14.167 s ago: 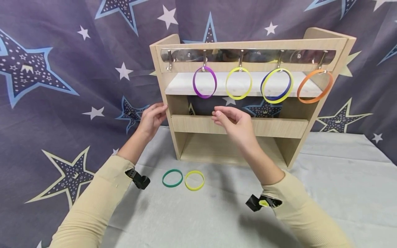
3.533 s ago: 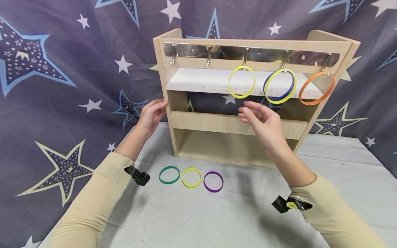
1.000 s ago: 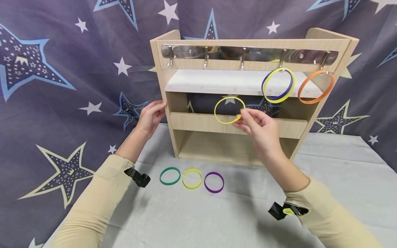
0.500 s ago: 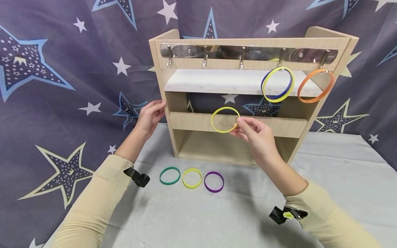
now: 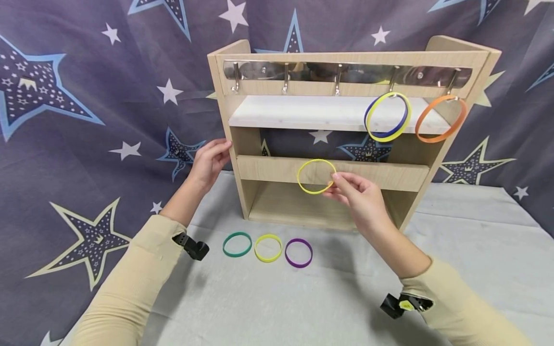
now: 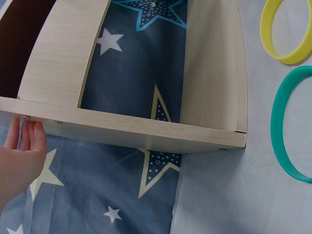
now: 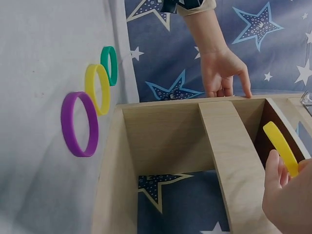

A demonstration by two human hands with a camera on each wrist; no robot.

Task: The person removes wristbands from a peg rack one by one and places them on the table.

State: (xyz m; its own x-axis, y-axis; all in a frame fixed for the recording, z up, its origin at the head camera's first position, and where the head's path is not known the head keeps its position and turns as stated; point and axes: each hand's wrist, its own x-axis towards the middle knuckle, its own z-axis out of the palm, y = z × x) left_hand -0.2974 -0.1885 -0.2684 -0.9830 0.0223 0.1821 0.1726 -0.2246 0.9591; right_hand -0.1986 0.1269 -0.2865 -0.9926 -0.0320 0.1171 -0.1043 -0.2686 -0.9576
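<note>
At the front of the shelf unit, our right fingers pinch 1 yellow band by its edge, presumably keeping the loop unobstructed, while our nearly straight left fingers touch the side panel, likely for steadiness.

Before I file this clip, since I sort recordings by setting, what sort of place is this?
Probably a staged indoor tabletop setup: a star-patterned cloth backdrop, a pale tabletop and a wooden shelf unit standing on it.

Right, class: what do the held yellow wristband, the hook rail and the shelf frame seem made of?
Yellow wristband: possibly silicone or rubber; matte, evenly coloured.
Hook rail: polished metal, probably steel; mirror-like reflections.
Shelf frame: wood or wood veneer; pale, visible grain.
</note>
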